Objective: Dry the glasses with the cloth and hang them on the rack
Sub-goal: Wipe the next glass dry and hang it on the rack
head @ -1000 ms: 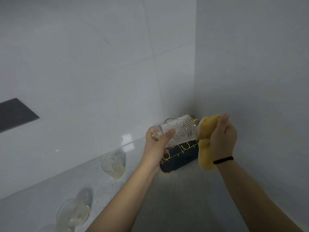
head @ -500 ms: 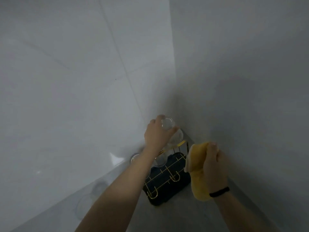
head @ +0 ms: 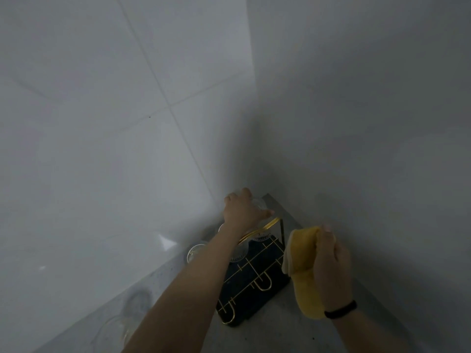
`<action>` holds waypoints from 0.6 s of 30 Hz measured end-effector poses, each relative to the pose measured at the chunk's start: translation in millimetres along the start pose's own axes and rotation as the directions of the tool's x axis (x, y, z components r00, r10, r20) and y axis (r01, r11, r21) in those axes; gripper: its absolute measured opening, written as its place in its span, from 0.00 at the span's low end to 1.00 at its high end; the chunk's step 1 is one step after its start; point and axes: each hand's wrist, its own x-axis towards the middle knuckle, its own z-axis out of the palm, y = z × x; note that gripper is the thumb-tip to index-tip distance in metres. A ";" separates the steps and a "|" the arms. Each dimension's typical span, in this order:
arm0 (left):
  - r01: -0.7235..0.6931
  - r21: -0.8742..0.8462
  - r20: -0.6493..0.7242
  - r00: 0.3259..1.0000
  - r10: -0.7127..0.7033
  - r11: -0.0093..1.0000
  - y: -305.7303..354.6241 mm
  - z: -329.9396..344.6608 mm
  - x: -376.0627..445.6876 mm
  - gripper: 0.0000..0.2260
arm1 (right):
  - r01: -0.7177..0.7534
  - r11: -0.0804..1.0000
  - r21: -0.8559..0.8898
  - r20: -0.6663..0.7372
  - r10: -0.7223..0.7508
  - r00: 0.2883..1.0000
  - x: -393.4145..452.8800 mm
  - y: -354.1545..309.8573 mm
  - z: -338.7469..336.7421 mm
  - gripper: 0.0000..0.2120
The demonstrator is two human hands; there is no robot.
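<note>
Glass in hand [head: 258,203]: sitting under the left hand's grip at the far end of the rack, mostly hidden by the fingers.
Left hand [head: 242,212]: clenching around that glass from above.
Rack [head: 257,276]: black base with gold wire hooks, standing on the counter [head: 267,335] in the wall corner.
Hung glasses [head: 239,252]: 2 patterned ones showing beside the forearm.
Right hand [head: 331,261]: gripping the yellow cloth [head: 302,263] just right of the rack.
Loose glass [head: 112,332]: standing on the counter at lower left, dim.

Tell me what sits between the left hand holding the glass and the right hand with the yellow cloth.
In the head view, the rack's gold top rail and corner post stand between the left hand and the cloth.
</note>
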 end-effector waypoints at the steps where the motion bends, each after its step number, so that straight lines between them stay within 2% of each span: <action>1: 0.004 0.004 0.002 1.000 -0.004 1.000 -0.7 0.4 0.5 0.38 | -0.005 1.000 0.003 -0.003 0.005 1.000 0.7 2.1 0.0 0.27; 5: 0.030 0.015 0.040 0.999 -0.031 0.999 -1.7 1.3 0.4 0.41 | -0.029 0.999 -0.042 -0.027 0.028 0.999 5.7 14.5 -2.2 0.28; 8: 0.059 -0.056 0.042 0.997 -0.057 0.997 -0.2 0.2 -1.1 0.37 | -0.015 0.987 -0.162 -0.054 0.007 0.999 10.2 28.1 -9.0 0.27; 10: 0.065 -0.070 0.037 0.997 -0.063 0.995 -0.4 0.4 -1.8 0.33 | -0.036 0.992 -0.120 -0.046 0.031 0.998 8.1 25.7 -8.2 0.26; 13: 0.061 -0.049 0.041 0.997 -0.059 0.997 -0.9 0.5 -4.1 0.32 | -0.029 0.999 -0.046 -0.008 0.028 1.000 1.0 11.1 -1.1 0.28; 18: 0.076 -0.018 0.015 0.997 -0.075 0.997 0.0 -3.0 -7.3 0.31 | -0.039 0.995 -0.097 -0.008 0.038 0.999 -3.8 7.8 0.8 0.28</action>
